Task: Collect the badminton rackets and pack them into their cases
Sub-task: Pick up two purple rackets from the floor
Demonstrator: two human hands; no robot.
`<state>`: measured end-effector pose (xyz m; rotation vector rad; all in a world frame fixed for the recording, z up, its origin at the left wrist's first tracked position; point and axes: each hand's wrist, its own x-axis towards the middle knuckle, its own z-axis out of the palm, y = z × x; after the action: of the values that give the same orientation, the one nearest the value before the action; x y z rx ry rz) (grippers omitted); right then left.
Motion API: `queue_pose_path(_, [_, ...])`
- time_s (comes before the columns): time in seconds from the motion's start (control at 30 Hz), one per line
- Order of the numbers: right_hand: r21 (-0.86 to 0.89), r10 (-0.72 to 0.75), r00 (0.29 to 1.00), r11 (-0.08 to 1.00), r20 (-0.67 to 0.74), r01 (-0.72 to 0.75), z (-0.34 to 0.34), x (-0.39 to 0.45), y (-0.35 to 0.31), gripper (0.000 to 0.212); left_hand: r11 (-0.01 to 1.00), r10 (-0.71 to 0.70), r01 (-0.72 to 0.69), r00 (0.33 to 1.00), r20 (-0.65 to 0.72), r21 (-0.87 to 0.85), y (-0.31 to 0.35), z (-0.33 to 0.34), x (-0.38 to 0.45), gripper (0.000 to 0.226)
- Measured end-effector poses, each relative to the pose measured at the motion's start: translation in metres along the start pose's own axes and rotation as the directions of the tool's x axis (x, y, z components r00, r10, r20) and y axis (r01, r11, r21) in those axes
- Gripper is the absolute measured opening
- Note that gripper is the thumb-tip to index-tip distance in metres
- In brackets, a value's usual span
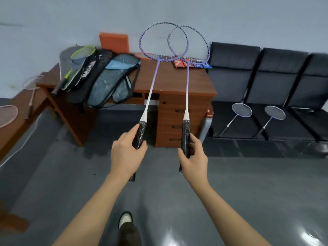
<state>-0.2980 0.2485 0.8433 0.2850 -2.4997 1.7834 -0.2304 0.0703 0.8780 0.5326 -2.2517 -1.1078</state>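
I hold two purple rackets upright in front of me. My left hand (pixel 126 154) grips the black handle of the left purple racket (pixel 153 78). My right hand (pixel 194 156) grips the handle of the right purple racket (pixel 186 86). Their heads overlap high up against the wall. Several racket cases lie heaped on the brown desk (pixel 177 82): a black case (pixel 85 73) with a yellow-green racket (pixel 82 53) sticking out, and blue mesh cases (pixel 113 80). Two grey rackets (pixel 241 110) (pixel 274 113) lie on the black seats.
A row of black seats (pixel 276 82) stands to the right of the desk. At the left, pink rackets (pixel 8 115) lie on another brown table (pixel 19 114). An orange box (pixel 114 41) and red-blue items (pixel 191 64) sit on the desk. Grey floor lies below, with my shoe (pixel 126 220) visible.
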Motion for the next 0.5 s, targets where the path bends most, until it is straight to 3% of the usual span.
queue_pose_path(0.5, [-0.092,-0.028,0.998,0.995,0.049,0.032,0.135,0.278,-0.034,0.054,1.000,0.010,-0.011,0.999,0.041,0.018,-0.074,0.049,0.318,0.053])
